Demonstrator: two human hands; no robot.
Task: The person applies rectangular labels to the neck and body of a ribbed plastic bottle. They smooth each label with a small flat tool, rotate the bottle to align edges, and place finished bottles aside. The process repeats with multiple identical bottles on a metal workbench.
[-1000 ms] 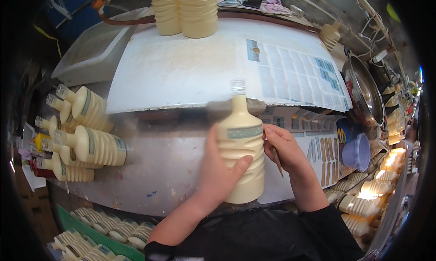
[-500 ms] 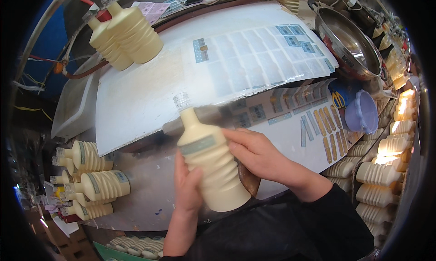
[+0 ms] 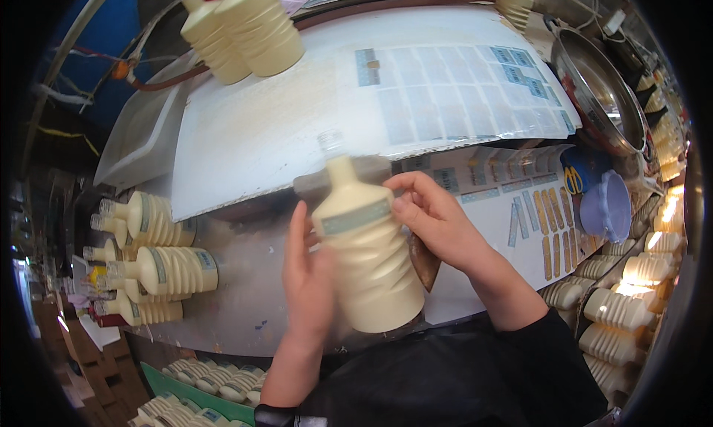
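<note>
A cream ribbed bottle (image 3: 375, 278), its clear neck leaning to the upper left and a grey-green band (image 3: 359, 217) across its shoulder, is at the centre of a worker's bench between two bare hands. The right hand (image 3: 431, 219) bends its thumb and forefinger together at the bottle's right shoulder, near the band's end, while its lower fingers hold a brown flat tool (image 3: 425, 267) that juts beneath them. The left hand (image 3: 306, 297) stands beside the bottle's left side, blurred; whether it grips cannot be told. Behind the neck, a greyish pad (image 3: 312, 186) shows in part, the bottle blocking the rest. Beyond it slopes a white board (image 3: 252, 130) bearing a sheet of pale labels (image 3: 445, 93), with two upright bottles (image 3: 260, 37) at its upper left corner, in front of part of a translucent tub (image 3: 122, 156). At left, a cluster of bottles (image 3: 174, 271) lies on the bench, necks outward, above a green-edged tray (image 3: 194, 390) of more. At right, blue-grey strips (image 3: 514, 225) and gold strips (image 3: 555, 234) line a white sheet (image 3: 475, 278), near yellow-handled scissors (image 3: 572, 178), a lilac bucket (image 3: 605, 208) and a metal pan (image 3: 601, 93), with rows of lying bottles (image 3: 620, 308) past the bench's edge
</note>
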